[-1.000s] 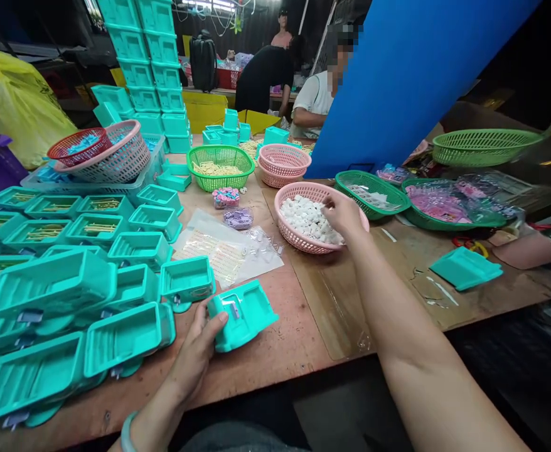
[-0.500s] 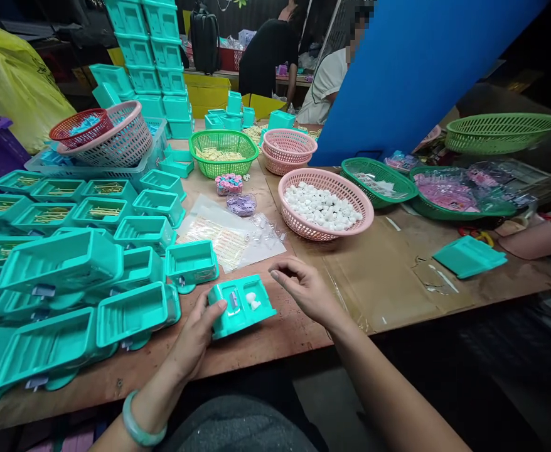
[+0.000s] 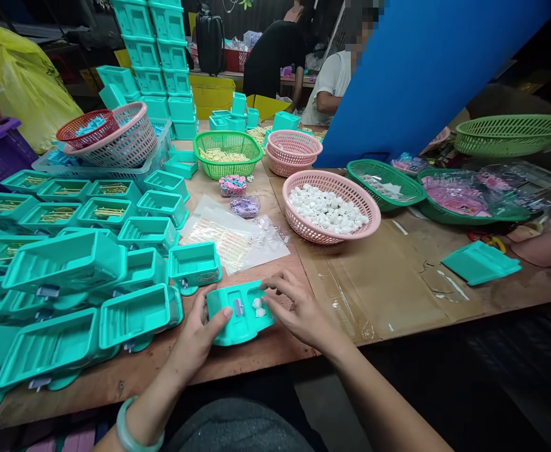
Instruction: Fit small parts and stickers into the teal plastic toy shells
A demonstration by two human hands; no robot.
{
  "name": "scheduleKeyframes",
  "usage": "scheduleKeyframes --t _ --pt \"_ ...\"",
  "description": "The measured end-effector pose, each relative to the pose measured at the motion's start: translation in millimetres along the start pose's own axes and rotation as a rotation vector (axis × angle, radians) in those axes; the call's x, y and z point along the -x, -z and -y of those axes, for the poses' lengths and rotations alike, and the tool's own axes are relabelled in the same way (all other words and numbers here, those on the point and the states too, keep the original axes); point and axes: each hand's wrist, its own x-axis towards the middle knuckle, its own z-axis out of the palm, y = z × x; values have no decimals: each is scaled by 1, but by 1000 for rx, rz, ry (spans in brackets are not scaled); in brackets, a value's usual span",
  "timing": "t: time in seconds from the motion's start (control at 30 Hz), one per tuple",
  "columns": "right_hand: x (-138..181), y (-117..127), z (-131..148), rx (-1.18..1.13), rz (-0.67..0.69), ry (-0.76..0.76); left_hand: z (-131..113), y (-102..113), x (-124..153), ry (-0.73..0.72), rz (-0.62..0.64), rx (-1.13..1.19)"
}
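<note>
A teal plastic tray lies at the near edge of the wooden table, with small white pieces in one of its compartments. My left hand grips the tray's left side, thumb on top. On the tray's right end rests my right hand, fingers curled and fingertips touching the white pieces. Behind it stands a pink basket filled with white pieces.
Many teal trays crowd the left of the table, with a tall stack at the back. Green baskets, pink baskets, plastic bags and a teal lid lie around. A blue panel stands behind; people work beyond it.
My right hand left the pink basket, came back to the teal tray and now rests on it; white pieces now lie in the tray. My left hand has kept its hold.
</note>
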Motion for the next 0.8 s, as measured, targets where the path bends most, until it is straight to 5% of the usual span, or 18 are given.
scheduleKeyframes --t 0.17,0.53,0.63,0.8 --pt "3 3 2 149 26 36 -6 -3 2 -9 -10 -28" --pt "10 -1 -7 1 6 0 -4 3 -5 28 37 -46" --pt "-18 1 -26 96 14 -10 -2 7 -5 41 -7 -25" --pt "-94 4 -57 592 3 -40 1 9 0 17 -86 -3"
